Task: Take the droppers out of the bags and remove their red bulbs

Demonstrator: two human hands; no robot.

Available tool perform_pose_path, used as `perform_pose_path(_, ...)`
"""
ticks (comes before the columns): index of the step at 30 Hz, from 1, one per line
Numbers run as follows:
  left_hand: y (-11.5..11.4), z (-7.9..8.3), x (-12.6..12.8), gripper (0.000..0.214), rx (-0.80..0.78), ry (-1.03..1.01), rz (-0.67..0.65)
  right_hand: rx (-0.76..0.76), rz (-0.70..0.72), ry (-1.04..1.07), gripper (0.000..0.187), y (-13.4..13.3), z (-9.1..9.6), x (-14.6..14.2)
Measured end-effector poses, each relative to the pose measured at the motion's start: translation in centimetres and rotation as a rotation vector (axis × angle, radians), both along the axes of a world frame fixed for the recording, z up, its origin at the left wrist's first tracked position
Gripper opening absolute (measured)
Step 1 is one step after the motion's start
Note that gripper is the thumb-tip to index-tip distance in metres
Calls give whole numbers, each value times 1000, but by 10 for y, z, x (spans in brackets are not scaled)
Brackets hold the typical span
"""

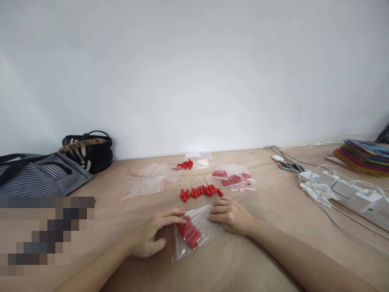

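A clear zip-lock bag [194,233] lies flat on the table in front of me. Inside are several glass droppers with red rubber bulbs [190,233], the bulbs toward the bag's red-lined mouth. My left hand [150,233] rests at the bag's left edge, fingers stretched over it and thumb apart. At the other end, the curled fingers of my right hand [229,217] hold the bag by the droppers' clear tips; the fingertips are partly hidden. Just beyond, a row of loose droppers [200,188] lies with red bulbs toward me.
Filled bags [235,178] lie right of the row, flat plastic bags [146,184] left. Loose red bulbs [186,164] sit farther back beside clear tubes [202,163]. A power strip [349,192] with cables and a folder stack [361,158] are right; a striped bag [45,174] is left.
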State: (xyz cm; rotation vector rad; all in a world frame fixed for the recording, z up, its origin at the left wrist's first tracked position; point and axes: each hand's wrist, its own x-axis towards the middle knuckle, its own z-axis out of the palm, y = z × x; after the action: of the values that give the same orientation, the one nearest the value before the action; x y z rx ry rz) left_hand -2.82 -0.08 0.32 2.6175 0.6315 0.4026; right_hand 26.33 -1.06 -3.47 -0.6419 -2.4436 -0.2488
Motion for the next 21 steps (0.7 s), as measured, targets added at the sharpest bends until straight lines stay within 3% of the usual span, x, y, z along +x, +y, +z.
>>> perform_pose_path(3, 2, -7, -12, 54, 93, -29, -18, -182, 6, 152, 25, 1, -3, 3)
perform_pose_path(7, 2, -11, -7, 40, 368, -149, -96, -398, -19, 306, 21, 1, -3, 0)
perform_pose_path(12, -3, -6, 6, 20, 683, -233, -263, -498, -5, 330, 22, -4, 3, -7)
perform_pose_path(16, -17, -1, 8, 25, 642, -146, -262, -546, 63, 246, 31, -7, 4, -11)
perform_pose_path(21, -30, 18, 8, 26, 363, 72, -269, -554, 102, 157, 42, -5, 3, -21)
